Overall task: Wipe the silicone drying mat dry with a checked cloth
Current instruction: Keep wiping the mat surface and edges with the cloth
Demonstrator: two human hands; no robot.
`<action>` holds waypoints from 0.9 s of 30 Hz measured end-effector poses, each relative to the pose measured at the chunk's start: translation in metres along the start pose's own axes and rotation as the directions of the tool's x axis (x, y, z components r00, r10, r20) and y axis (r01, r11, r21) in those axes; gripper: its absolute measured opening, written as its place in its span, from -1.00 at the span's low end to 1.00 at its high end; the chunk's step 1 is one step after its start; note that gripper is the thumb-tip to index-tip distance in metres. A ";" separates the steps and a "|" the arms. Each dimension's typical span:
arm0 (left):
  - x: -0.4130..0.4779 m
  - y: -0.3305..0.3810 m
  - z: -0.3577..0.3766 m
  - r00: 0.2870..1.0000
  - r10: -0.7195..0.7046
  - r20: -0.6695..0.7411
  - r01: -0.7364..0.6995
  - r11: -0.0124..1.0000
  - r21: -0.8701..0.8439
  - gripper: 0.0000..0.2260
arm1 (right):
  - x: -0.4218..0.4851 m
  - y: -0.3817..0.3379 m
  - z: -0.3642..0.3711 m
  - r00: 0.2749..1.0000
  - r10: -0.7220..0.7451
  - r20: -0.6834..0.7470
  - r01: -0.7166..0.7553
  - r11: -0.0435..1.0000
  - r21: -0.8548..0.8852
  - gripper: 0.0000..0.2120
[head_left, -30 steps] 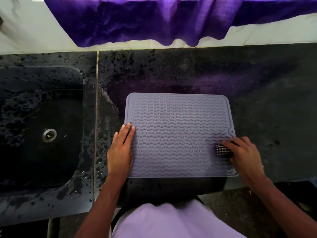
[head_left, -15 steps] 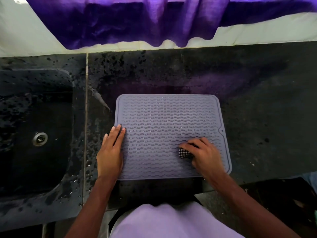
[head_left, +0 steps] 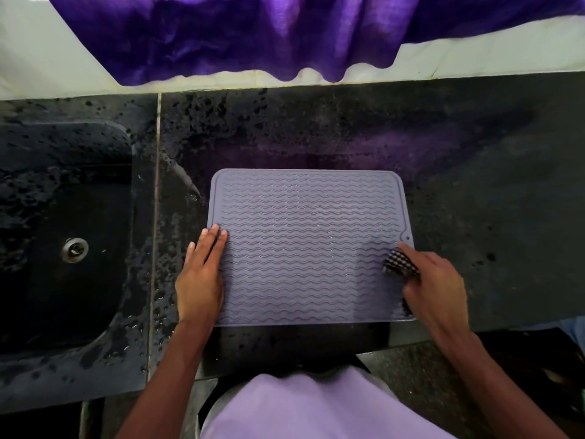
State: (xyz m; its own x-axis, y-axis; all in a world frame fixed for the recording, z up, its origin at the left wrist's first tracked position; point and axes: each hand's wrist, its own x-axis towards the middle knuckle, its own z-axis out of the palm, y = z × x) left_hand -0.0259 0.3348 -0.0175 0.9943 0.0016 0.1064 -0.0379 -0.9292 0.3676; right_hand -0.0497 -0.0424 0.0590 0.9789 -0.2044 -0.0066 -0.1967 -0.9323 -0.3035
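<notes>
The silicone drying mat (head_left: 307,248) is lying flat on the wet dark counter (head_left: 474,185), right of the sink (head_left: 95,210) — long axis running left-right, its holed tab (head_left: 407,238) pointing right. The checked cloth (head_left: 399,264) is sitting bunched at the mat's right edge w/ the right hand (head_left: 440,289) curling round it & pressing down — the left hand (head_left: 199,274), fingers straight, together, is pressing flat on the left edge.

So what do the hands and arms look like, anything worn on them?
The left hand and right hand are bare: no gloves, rings or watch show. The forearms are unsleeved as far as they show. The garment below is lilac.
</notes>
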 end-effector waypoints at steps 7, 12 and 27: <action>0.000 -0.002 -0.001 1.000 0.011 0.000 -0.011 1.000 0.008 -0.24 | 0.004 -0.079 0.038 0.955 -0.274 0.110 0.272 0.962 0.038 -0.43; -0.001 -0.002 -0.002 1.000 0.007 0.004 -0.007 1.000 0.001 -0.27 | 0.012 -0.035 0.030 0.978 -0.195 0.077 0.199 0.979 -0.053 -0.44; 0.000 0.001 -0.001 1.000 0.011 -0.023 -0.011 1.000 0.011 -0.30 | 0.012 -0.046 0.013 1.000 0.007 0.017 -0.009 0.993 0.120 -0.46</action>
State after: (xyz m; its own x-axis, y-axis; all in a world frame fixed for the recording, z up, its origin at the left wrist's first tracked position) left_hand -0.0263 0.3344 -0.0160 0.9913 -0.0001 0.1316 -0.0473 -0.9333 0.3560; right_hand -0.0285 0.0018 0.0606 0.9782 -0.2060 -0.0249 -0.1976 -0.8880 -0.4152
